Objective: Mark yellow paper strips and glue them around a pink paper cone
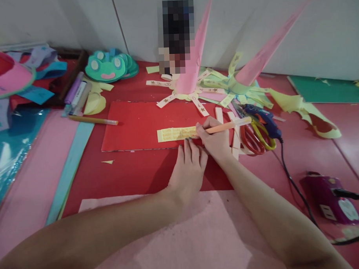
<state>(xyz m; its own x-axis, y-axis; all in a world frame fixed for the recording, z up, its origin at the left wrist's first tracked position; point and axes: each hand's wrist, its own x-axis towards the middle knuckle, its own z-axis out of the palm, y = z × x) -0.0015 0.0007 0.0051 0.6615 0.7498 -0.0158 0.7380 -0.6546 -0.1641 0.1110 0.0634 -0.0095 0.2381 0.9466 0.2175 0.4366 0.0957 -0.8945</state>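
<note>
A pale yellow paper strip (173, 134) with rows of orange writing lies on a red board (132, 124). My right hand (216, 141) grips an orange pen (226, 125), its tip end hidden by the fingers at the strip's right end. Flat beside it, my left hand (190, 165) has its fingers spread a little, fingertips at the lower edge of the strip. Just right of my right hand are blank pale strips (235, 138), red-handled scissors (252, 141) and yellow-handled scissors (263, 135).
Two pink paper cones (191, 67) (270, 49) with strips stand behind the board. A blue glue gun (263, 118) and its cable lie right, near a purple power socket (331, 198). Green frog cutouts (106, 68), markers (75, 93) and a yellow pen (93, 120) are left.
</note>
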